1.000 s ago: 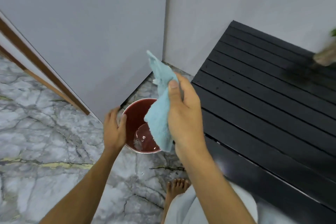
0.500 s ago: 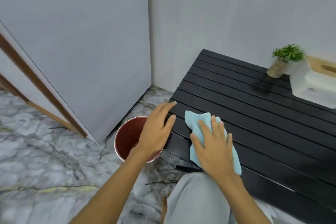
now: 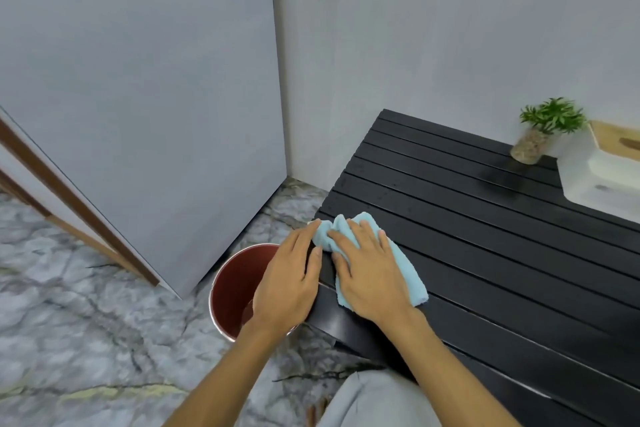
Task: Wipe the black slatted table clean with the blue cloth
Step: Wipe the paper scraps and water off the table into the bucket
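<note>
The black slatted table (image 3: 485,253) fills the right side, low over the floor. A light blue cloth (image 3: 405,267) lies crumpled on its near left corner. My right hand (image 3: 370,274) presses flat on the cloth with fingers spread, covering most of it. My left hand (image 3: 287,281) rests over the table's left edge, its fingertips touching the cloth's bunched left end.
A dark red bucket (image 3: 228,274) with water stands on the marble floor (image 3: 86,322) just left of the table, partly under my left hand. A small potted plant (image 3: 540,135) and a white tissue box (image 3: 595,180) stand at the table's far right. Grey walls close the corner behind.
The cloth came from above the bucket down onto the table corner. My left hand left the bucket rim and reached the cloth's edge. The cloth is now more bunched toward the left.
</note>
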A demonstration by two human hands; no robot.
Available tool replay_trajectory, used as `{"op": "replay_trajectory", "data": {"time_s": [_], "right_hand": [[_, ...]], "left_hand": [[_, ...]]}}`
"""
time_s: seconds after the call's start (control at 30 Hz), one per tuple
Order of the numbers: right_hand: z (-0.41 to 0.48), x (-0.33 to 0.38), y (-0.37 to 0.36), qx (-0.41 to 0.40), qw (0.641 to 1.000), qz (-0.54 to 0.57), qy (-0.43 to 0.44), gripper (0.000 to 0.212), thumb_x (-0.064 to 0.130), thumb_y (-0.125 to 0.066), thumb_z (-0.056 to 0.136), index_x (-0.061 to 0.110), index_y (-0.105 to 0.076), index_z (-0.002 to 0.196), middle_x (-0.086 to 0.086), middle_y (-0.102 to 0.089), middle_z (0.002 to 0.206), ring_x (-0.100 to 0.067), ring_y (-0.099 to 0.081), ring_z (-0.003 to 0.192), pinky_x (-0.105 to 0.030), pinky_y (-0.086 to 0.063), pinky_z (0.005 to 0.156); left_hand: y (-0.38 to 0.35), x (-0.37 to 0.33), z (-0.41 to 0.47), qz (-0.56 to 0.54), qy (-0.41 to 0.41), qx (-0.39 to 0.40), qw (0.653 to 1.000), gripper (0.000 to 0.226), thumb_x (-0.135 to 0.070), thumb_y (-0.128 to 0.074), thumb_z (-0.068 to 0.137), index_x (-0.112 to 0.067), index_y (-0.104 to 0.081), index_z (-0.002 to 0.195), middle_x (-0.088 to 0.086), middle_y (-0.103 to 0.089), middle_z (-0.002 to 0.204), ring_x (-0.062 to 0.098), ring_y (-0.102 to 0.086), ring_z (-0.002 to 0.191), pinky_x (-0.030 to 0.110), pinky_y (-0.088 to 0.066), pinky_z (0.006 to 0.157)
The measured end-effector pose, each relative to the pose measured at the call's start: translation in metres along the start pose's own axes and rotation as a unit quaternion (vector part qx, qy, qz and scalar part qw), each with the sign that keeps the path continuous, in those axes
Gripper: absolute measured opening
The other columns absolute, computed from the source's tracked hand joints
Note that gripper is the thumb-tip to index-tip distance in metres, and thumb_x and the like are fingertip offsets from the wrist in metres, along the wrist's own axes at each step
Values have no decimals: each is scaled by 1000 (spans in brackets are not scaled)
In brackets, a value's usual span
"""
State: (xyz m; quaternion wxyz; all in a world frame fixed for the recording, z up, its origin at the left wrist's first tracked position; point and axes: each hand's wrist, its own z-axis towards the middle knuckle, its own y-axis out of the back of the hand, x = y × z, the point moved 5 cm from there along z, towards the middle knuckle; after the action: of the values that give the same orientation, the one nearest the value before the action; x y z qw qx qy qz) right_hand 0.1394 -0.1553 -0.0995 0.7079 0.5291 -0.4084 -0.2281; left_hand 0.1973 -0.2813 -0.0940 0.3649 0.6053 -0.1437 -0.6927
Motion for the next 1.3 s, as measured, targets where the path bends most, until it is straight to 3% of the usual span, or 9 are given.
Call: {"op": "replay_trajectory", "data": {"time_s": [0.07, 0.33, 0.47, 0.77, 1.03, 1.3], "right_hand": [[15, -7, -1, 0, 1000, 3, -4, 46, 39, -20, 96, 34, -34, 139, 6, -24, 155, -20, -10, 145, -41, -4, 119], [61, -29, 9, -3, 1000, -3, -9, 46, 43, -36, 95, 35, -36, 140, 1, -26, 154, -20, -12, 144, -39, 1, 116], [81, -41, 13, -6, 1000, -10, 5, 46, 43, -39, 94, 35, -38, 139, 2, -31, 151, -18, -19, 141, -39, -4, 116], [107, -73, 18, -23, 999, -17, -21, 44, 44, -37, 94, 37, -40, 137, 0, -35, 147, -17, -26, 137, -41, -7, 116], [72, -108, 37, -42, 994, -14, -100, 42, 43, -36, 94, 38, -42, 135, -3, -40, 141, -19, -37, 128, -40, -10, 116], [-2, -102, 46, -40, 989, -24, -137, 43, 40, -38, 95, 33, -41, 137, -2, -37, 144, -19, -30, 132, -40, -11, 114]], "left_hand": [[1, -2, 0, 3, 1, -2, 1000, 46, -36, -32, 101, -32, -32, 147, -19, -37, 145, -23, -28, 122, -3, -17, 95], [0, -2, -1, 55, -1, 8, 998, 50, -44, -30, 99, -30, -35, 147, -19, -30, 152, -16, -21, 128, -5, -9, 96], [-2, -2, 0, 76, -5, 13, 997, 47, -43, -31, 100, -32, -38, 145, -21, -28, 152, -17, -18, 129, -5, -7, 98], [-4, -5, 2, 117, -39, 23, 992, 46, -42, -36, 97, -26, -52, 137, -16, -41, 146, -16, -16, 128, -2, -4, 101], [-5, -4, 1, 134, -53, 38, 989, 49, -47, -36, 95, -27, -50, 138, -14, -40, 147, -5, -22, 135, 0, -1, 103], [-4, -6, -1, 136, -46, 39, 989, 50, -46, -34, 95, -24, -52, 136, -11, -43, 146, 3, -29, 136, 8, -9, 106]]}}
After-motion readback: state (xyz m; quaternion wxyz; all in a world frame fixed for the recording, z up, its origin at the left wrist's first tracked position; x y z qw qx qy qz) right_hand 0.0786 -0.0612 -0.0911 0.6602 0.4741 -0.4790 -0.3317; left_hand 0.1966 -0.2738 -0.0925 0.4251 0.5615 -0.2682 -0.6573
